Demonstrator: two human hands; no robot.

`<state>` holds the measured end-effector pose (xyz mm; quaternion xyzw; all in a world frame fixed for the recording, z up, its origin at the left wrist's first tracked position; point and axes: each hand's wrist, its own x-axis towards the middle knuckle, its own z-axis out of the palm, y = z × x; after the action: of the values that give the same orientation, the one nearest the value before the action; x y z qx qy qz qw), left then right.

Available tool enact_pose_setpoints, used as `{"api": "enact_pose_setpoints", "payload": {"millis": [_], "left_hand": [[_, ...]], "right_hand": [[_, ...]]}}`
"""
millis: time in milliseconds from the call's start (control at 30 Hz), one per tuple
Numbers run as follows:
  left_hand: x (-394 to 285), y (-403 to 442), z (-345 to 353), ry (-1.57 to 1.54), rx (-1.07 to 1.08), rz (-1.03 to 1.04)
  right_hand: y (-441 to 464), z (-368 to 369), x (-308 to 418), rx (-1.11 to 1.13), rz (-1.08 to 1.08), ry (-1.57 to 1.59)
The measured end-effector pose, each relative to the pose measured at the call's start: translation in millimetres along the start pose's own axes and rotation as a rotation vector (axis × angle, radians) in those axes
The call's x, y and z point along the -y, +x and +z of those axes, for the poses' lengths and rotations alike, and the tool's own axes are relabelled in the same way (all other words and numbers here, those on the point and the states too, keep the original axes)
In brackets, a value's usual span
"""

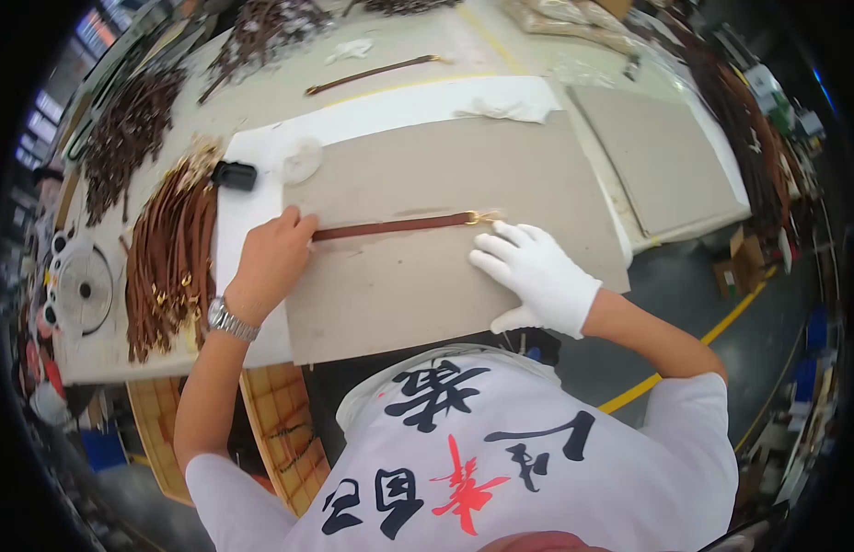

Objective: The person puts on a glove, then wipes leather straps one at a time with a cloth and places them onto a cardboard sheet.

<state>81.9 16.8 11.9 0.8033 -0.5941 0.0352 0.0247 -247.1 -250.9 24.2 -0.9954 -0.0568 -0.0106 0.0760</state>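
Evidently laid flat, approx. crosswise, on the grey board (399, 308): one brown strap (390, 227), gold clasp (475, 219) toward the R end, prob. stretched out so as to lie straight w/o twist. Bare left hand (272, 258) at the L end, fingers bent down over the tip, likely to stop it sliding; pinch or press, can't tell. Gloved right hand (537, 276) open, fingers spread, fingertips just beside the clasp end; contact unclear, glove maybe for keeping marks off. Set well within the board's edges, presumably for support along the full length. To the L, within reach: strap bundle (174, 248), clasps hanging roughly the same way, prob. for easy pickup. Near its top, black object (234, 176), ID unclear, and a translucent disc (302, 161). Beyond the board, apart from the rest: second strap (372, 75), also flat.
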Motion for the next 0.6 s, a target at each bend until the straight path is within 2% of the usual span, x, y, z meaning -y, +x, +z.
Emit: {"api": "enact_pose_setpoints", "payload": {"millis": [67,200,300,367,433,600], "left_hand": [[2,3,6,0.048,-0.082,0.092],[10,5,10,0.044,-0.113,0.122],[17,4,3,-0.031,-0.089,0.051],[24,-3,2,-0.228,-0.147,-0.007],[24,-6,-14,-0.256,-0.162,-0.036],[27,-17,-49,-0.320,-0.212,-0.156]], "right_hand": [[-1,2,5,0.018,0.005,-0.025],[-1,21,-2,0.018,-0.010,-0.026],[-2,3,14,0.092,0.000,-0.053],[-5,9,19,0.049,-0.049,-0.058],[-4,15,24,0.030,-0.004,-0.087],[-2,-4,18,-0.020,-0.081,0.003]]}}
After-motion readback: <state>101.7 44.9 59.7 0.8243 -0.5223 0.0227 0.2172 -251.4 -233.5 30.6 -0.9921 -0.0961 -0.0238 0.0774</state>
